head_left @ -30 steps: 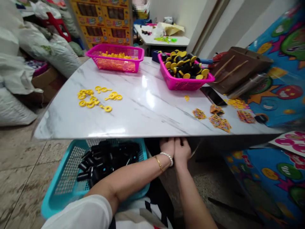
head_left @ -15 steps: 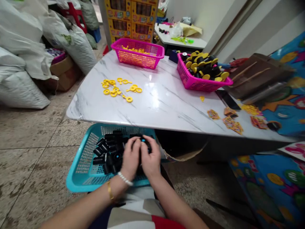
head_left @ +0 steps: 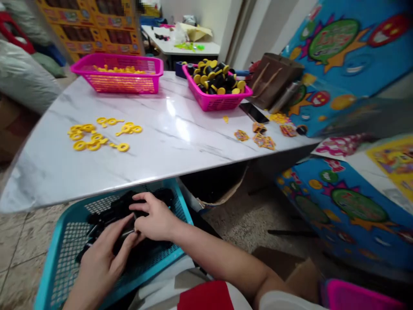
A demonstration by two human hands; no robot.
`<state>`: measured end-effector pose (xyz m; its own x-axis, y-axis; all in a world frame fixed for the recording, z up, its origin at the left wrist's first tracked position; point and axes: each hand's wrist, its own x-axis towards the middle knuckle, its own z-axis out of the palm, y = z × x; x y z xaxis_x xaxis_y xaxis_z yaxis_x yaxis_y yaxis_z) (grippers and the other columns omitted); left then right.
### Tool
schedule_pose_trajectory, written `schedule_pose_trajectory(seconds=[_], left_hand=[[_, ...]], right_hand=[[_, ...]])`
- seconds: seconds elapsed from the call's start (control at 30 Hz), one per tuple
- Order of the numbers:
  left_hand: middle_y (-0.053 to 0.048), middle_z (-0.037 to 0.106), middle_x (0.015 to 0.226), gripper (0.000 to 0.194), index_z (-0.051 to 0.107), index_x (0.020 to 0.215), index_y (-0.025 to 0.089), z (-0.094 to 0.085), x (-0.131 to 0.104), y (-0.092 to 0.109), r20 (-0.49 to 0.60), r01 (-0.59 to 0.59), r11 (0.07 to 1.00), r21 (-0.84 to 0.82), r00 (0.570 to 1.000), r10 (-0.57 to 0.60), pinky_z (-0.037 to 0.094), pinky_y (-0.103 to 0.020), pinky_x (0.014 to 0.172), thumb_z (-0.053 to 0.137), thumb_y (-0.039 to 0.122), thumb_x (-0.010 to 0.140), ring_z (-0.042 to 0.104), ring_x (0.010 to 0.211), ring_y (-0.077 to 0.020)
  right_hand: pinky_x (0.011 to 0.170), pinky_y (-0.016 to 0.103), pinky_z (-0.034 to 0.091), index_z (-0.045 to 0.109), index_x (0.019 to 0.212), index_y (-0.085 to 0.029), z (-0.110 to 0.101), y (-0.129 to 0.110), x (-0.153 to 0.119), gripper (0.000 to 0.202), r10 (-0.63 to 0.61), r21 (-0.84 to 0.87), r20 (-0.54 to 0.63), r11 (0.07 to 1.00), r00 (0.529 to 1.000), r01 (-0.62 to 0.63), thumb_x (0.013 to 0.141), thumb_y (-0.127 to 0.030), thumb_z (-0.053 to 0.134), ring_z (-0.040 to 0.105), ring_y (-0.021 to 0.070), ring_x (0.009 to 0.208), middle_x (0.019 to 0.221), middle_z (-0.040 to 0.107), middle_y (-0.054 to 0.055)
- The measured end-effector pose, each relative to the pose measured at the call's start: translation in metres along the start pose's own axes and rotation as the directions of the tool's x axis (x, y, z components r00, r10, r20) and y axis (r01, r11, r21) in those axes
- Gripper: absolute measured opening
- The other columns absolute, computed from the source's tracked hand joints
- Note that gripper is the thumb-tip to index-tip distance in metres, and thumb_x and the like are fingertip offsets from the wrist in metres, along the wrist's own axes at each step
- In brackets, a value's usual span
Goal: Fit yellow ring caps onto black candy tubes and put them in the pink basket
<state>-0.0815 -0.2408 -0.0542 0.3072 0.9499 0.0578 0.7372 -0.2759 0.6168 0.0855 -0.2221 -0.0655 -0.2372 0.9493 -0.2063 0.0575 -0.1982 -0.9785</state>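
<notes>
Both hands are over a teal basket (head_left: 53, 254) on my lap, which holds many black cylindrical pieces (head_left: 111, 209). My left hand (head_left: 105, 254) has its thumb and fingers around a dark cylindrical piece (head_left: 126, 234). My right hand (head_left: 155, 217) meets it from the right, its thumb and fingers bent around the far end of a black piece, which the fingers partly hide. On the white marbled table (head_left: 155, 150) beyond lie several yellow rings with stems (head_left: 93, 140).
A pink basket (head_left: 125, 84) of yellow parts stands at the back left, another pink basket (head_left: 219, 103) of black and yellow pieces to its right. A phone (head_left: 254, 113), small orange packets (head_left: 263, 141) and a brown bag (head_left: 274, 79) lie further right. An open box (head_left: 213, 185) is under the table edge.
The view has turned right. My hands, earlier side by side with fingertips together, are now lower over the basket, my left hand to the left and my right hand reaching across.
</notes>
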Motion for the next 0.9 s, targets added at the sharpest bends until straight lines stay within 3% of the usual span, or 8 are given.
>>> schedule_pose_trajectory(seconds=[0.1,0.23,0.33,0.47,0.6,0.7,0.8,0.9], left_hand=[[-0.005,0.073,0.098,0.044,0.069,0.101,0.025,0.005,0.005,-0.001,0.135,-0.076,0.997,0.002,0.988,0.075,0.058,-0.035,0.077,0.051,0.059,0.080,0.070,0.086,-0.0281],[-0.002,0.074,0.087,0.041,0.072,0.091,0.026,0.000,0.013,-0.005,0.330,-0.066,0.998,-0.009,0.942,0.065,0.058,-0.029,0.065,0.052,0.060,0.081,0.071,0.076,-0.0246],[-0.001,0.073,0.097,0.039,0.072,0.097,0.029,-0.002,0.021,-0.002,0.339,-0.077,0.996,0.044,0.939,0.057,0.058,-0.032,0.077,0.057,0.059,0.079,0.069,0.088,-0.0260],[-0.003,0.070,0.109,0.036,0.070,0.107,0.030,0.006,0.037,0.020,0.465,-0.019,0.999,-0.029,0.885,0.030,0.051,-0.036,0.091,0.057,0.052,0.083,0.065,0.100,-0.0251],[-0.005,0.071,0.100,0.040,0.066,0.116,0.023,0.016,0.050,0.036,0.547,0.262,0.934,-0.244,0.832,-0.090,0.051,-0.030,0.078,0.055,0.048,0.087,0.064,0.087,-0.0205],[-0.004,0.068,0.080,0.046,0.063,0.121,0.017,0.021,0.052,0.035,0.607,0.437,0.810,-0.391,0.784,-0.129,0.045,-0.025,0.062,0.055,0.047,0.088,0.056,0.066,-0.0140],[-0.004,0.064,0.075,0.044,0.065,0.117,0.013,0.028,0.046,0.031,0.664,0.536,0.662,-0.524,0.744,-0.076,0.039,-0.022,0.057,0.058,0.045,0.088,0.049,0.060,-0.0098],[-0.008,0.063,0.078,0.041,0.068,0.104,0.010,0.035,0.037,0.030,0.706,0.615,0.463,-0.638,0.707,0.034,0.036,-0.021,0.054,0.062,0.046,0.086,0.050,0.061,-0.0099]], right_hand=[[0.076,0.030,0.059,0.044,0.130,-0.025,-0.016,-0.001,-0.007,0.068,0.051,0.189,0.062,0.980,0.997,-0.062,0.067,-0.002,0.054,0.055,0.0241,0.121,0.135,0.054,0.008],[0.056,0.029,0.060,0.053,0.120,-0.021,-0.068,-0.007,-0.025,0.048,0.104,0.330,0.387,0.912,0.916,-0.243,0.074,-0.007,0.050,0.070,0.0162,0.074,0.120,0.059,0.009],[0.051,0.027,0.059,0.058,0.110,-0.015,-0.120,-0.003,-0.034,0.032,0.134,0.355,0.173,0.916,0.976,-0.188,0.078,-0.015,0.059,0.069,0.0150,0.066,0.108,0.063,0.010],[0.062,0.029,0.061,0.061,0.091,-0.010,-0.161,0.021,-0.031,0.015,0.244,0.437,0.016,0.870,0.970,-0.226,0.076,-0.013,0.062,0.071,0.0193,0.074,0.087,0.069,0.011],[0.068,0.026,0.059,0.061,0.083,-0.011,-0.146,0.038,-0.025,0.009,0.262,0.463,-0.006,0.856,0.965,-0.230,0.078,-0.017,0.065,0.069,0.0140,0.069,0.076,0.068,0.007],[0.075,0.026,0.057,0.064,0.097,-0.013,-0.123,0.033,-0.027,0.021,0.174,0.463,0.027,0.871,0.984,-0.166,0.081,-0.027,0.067,0.068,0.0134,0.081,0.092,0.069,0.007],[0.073,0.022,0.053,0.066,0.105,-0.016,-0.099,0.026,-0.028,0.030,0.017,0.422,0.187,0.901,0.982,-0.096,0.079,-0.030,0.070,0.064,0.0118,0.086,0.099,0.067,0.004],[0.058,0.019,0.047,0.065,0.092,-0.015,-0.078,0.029,-0.024,0.027,-0.007,0.418,0.308,0.899,0.951,-0.129,0.076,-0.036,0.073,0.060,0.0086,0.064,0.077,0.064,-0.001]])
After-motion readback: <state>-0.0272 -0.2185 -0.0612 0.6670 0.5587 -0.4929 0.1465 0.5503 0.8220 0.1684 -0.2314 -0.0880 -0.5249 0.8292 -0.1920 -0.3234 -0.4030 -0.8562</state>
